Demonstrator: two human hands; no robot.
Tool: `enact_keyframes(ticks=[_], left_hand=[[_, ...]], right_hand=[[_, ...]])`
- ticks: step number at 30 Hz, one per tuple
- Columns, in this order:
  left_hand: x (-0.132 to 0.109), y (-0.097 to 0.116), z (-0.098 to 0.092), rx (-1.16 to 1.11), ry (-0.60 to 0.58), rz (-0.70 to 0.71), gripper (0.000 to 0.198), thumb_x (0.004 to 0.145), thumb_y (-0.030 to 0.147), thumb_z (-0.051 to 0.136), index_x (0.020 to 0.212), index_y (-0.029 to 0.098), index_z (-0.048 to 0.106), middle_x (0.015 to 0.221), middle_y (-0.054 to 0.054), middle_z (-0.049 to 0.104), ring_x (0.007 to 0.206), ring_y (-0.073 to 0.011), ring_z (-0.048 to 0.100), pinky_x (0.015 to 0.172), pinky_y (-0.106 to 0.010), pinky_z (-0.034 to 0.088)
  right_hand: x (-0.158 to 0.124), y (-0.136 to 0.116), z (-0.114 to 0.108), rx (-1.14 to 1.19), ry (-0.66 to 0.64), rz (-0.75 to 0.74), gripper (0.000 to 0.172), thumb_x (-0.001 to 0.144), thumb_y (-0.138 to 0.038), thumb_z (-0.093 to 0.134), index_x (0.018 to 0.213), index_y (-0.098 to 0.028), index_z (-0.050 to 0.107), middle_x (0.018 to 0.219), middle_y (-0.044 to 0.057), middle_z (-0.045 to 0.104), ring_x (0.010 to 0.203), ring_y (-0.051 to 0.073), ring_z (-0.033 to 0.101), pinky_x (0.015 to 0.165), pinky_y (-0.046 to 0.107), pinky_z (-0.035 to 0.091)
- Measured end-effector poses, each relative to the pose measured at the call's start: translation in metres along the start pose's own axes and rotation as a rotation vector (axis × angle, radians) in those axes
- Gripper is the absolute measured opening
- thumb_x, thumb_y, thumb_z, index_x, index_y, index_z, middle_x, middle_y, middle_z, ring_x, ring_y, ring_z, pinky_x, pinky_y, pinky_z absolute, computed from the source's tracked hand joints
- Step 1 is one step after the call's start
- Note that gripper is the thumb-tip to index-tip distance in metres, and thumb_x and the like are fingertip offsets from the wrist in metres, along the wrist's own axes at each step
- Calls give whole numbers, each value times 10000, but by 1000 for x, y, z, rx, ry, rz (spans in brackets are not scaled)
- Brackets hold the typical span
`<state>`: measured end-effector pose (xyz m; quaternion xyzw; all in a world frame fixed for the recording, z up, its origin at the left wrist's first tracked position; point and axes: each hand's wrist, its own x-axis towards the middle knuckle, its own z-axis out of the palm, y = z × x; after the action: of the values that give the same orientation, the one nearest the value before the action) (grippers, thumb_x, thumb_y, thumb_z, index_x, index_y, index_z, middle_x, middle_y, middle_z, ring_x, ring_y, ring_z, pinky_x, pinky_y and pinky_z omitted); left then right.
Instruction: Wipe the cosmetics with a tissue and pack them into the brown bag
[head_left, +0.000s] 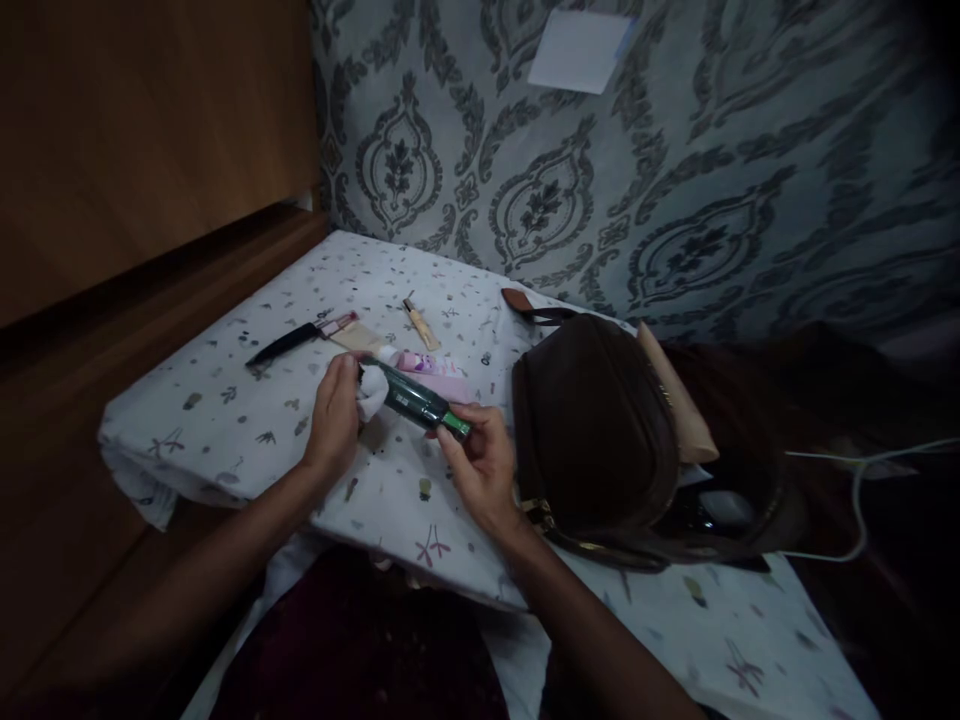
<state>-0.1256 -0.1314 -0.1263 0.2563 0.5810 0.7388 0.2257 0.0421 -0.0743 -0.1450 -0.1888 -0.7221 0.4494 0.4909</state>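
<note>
A dark green bottle with a bright green end is held slantwise above the table. My right hand is closed on that bright green end. At the bottle's other end, my left hand is closed on a crumpled white cloth, which presses against the bottle. Just behind the bottle lies a pink and white tube. Farther back are a small tube with a dark cap and a flat beige item. A dark-handled item, perhaps a comb or brush, lies at the left.
A dark brown bag stands right of my hands, a beige packet tucked behind it. White cables run at the far right. The table's patterned cloth meets a wooden cabinet and a patterned wall.
</note>
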Motion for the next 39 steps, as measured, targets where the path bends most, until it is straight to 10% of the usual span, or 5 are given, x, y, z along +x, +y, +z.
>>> enact_keyframes(ticks=[11, 18, 24, 33, 39], left_hand=[[-30, 10, 14, 550, -360, 877, 297, 989, 208, 440, 1220, 176, 624, 1191, -99, 709, 1246, -232, 589, 1073, -435, 478], [-21, 25, 11, 358, -546, 400, 216, 733, 324, 772, 932, 241, 765, 967, -92, 760, 1059, -304, 663, 1008, -405, 486], [20, 29, -1, 494, -318, 451, 281, 918, 405, 543, 797, 226, 721, 795, -57, 688, 829, -230, 583, 826, -314, 462], [20, 24, 21, -362, -45, -218, 396, 893, 530, 623, 716, 175, 615, 593, 19, 550, 483, -104, 463, 396, -201, 313], [0, 28, 44, -686, 63, -343, 334, 912, 530, 612, 835, 205, 623, 737, 23, 661, 626, -108, 617, 453, -185, 433]], right_hand=[[-3, 4, -1, -199, -62, -209, 246, 893, -135, 592, 1104, -255, 553, 938, 14, 586, 826, 156, 589, 725, 288, 494], [-2, -4, -3, -130, -59, -53, 153, 882, -241, 629, 1028, -246, 586, 883, 12, 607, 753, 158, 573, 688, 301, 480], [6, -14, -3, 142, 96, 208, 168, 884, -338, 676, 976, -242, 574, 851, -16, 622, 694, 138, 637, 670, 294, 521], [13, -10, 2, 530, 146, 386, 274, 842, -392, 726, 969, -263, 519, 889, -45, 665, 725, 119, 674, 721, 290, 547], [11, -8, 4, 371, 125, 382, 302, 862, -451, 697, 975, -253, 499, 779, -39, 655, 661, 128, 638, 568, 246, 493]])
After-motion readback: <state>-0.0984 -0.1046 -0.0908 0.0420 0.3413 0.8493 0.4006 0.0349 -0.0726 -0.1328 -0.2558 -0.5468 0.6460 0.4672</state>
